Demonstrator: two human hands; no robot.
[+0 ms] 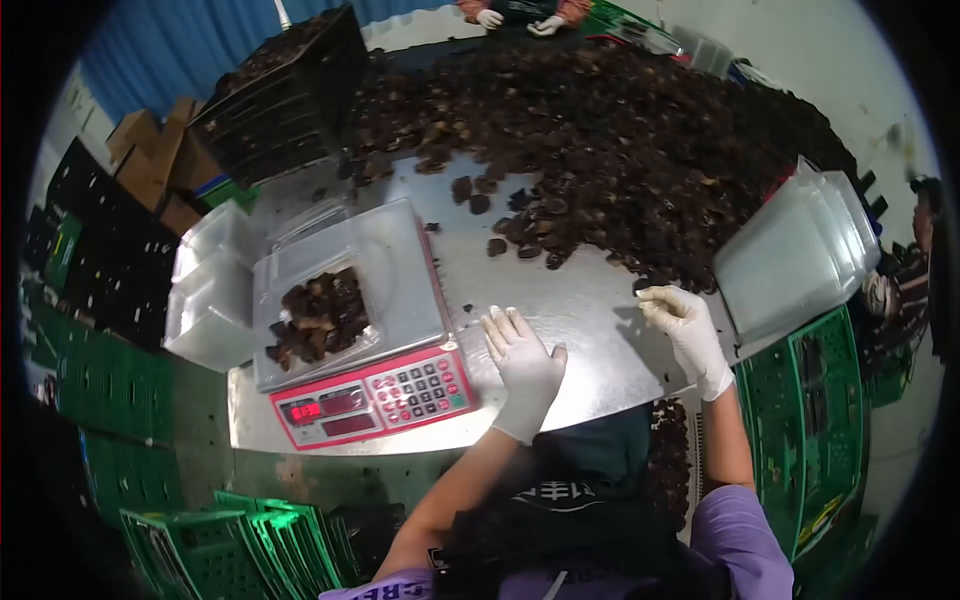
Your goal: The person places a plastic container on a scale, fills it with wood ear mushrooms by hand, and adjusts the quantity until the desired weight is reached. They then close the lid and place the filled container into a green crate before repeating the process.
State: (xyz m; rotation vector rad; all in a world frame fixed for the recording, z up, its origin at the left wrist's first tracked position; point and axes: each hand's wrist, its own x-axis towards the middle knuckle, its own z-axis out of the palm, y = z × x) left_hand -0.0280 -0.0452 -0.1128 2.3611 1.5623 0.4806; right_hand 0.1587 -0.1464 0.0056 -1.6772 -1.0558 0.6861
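My left hand (525, 372), in a white glove, is held palm down over the metal table (590, 365), its fingers stretched out and nothing in it. To its left stands a red and grey digital scale (415, 385) with a lit red display. On the scale's plate lies a clear plastic tray holding dark brown pieces (322, 312). My right hand (685, 335), also gloved, has its thumb and fingertips pinched together near the front edge of a large dark heap (640, 170). A small dark piece shows at those fingertips.
Stacked clear containers (795, 255) lean at the right and more plastic boxes (215, 290) stand at the left. A black crate (285, 105) is at the back left. Green crates (810, 420) flank the table. Across it, a person's gloved hands (518, 22) show.
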